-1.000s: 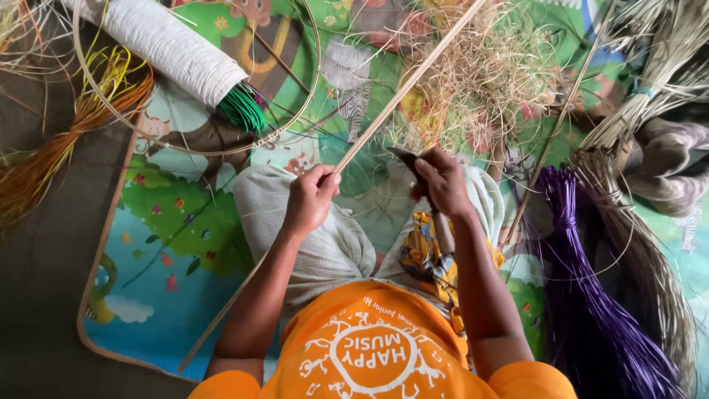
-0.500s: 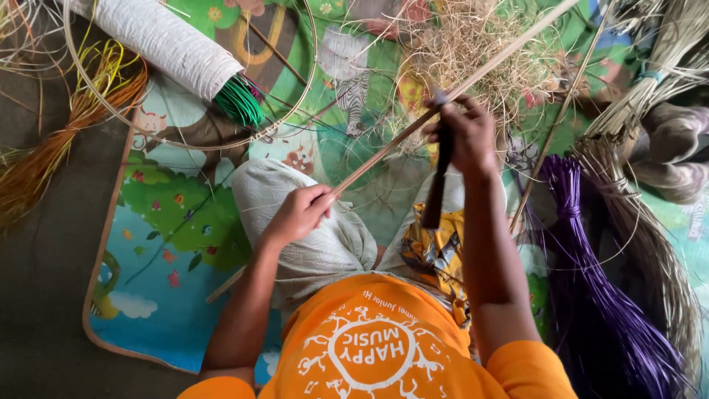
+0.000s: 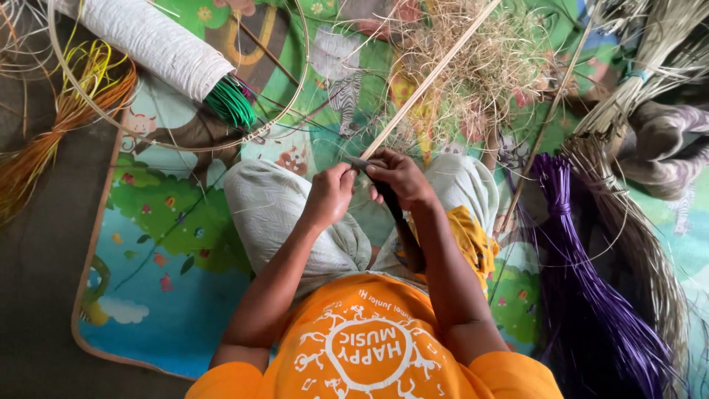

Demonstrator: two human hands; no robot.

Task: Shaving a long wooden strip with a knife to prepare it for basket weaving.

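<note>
I sit cross-legged on a colourful play mat (image 3: 162,251). My left hand (image 3: 330,193) grips the near end of a long pale cane strip (image 3: 432,74) that runs up and to the right. My right hand (image 3: 399,177) is closed around a knife with a dark handle (image 3: 402,229); its blade meets the strip between my two hands, which almost touch. A heap of thin pale shavings (image 3: 480,66) lies on the mat just beyond my hands.
A white woven roll with green strands (image 3: 159,48) lies at the upper left inside a cane hoop (image 3: 295,96). Orange and yellow fibre bundles (image 3: 59,125) lie at the left. Purple strands (image 3: 583,266) and tan grass bundles (image 3: 635,229) lie at the right.
My right hand has come back from far along the strip to meet my left hand at its near end. The strip now points more steeply upward.
</note>
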